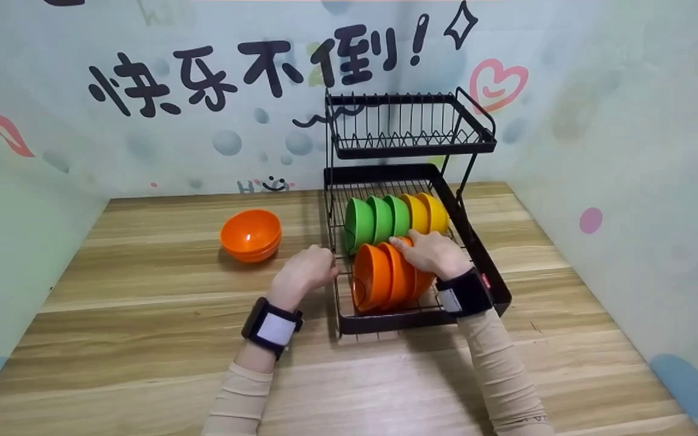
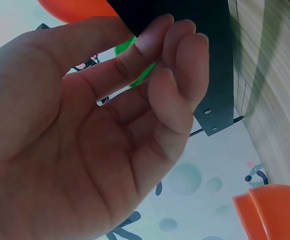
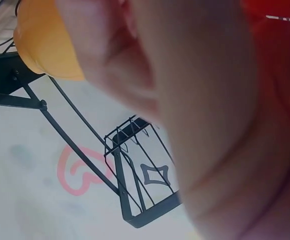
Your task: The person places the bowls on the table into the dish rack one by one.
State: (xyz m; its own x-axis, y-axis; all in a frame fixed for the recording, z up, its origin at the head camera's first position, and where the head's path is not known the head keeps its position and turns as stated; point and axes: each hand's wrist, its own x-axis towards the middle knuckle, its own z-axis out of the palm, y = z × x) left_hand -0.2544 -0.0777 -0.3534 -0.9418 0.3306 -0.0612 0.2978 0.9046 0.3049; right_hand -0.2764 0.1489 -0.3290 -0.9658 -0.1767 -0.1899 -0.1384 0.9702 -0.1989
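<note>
My right hand (image 1: 434, 251) reaches over a row of orange bowls (image 1: 372, 278) standing on edge in the front of a black two-tier dish rack (image 1: 397, 321). Its thumb and fingers grip the rearmost orange bowl at the right, mostly hidden under the hand. At the rack's left side, my left hand (image 1: 306, 269) holds the rim; the left wrist view shows its fingers (image 2: 177, 85) curled against the black side wall. Behind the orange row stand three green bowls (image 1: 359, 224) and two yellow bowls (image 1: 434, 212), also on edge.
Two nested orange bowls (image 1: 251, 233) sit on the wooden table (image 1: 143, 339), left of the rack. The wire upper tier (image 1: 415, 148) rises over the rack's back part. Printed walls (image 1: 203, 151) enclose the table at the back and sides.
</note>
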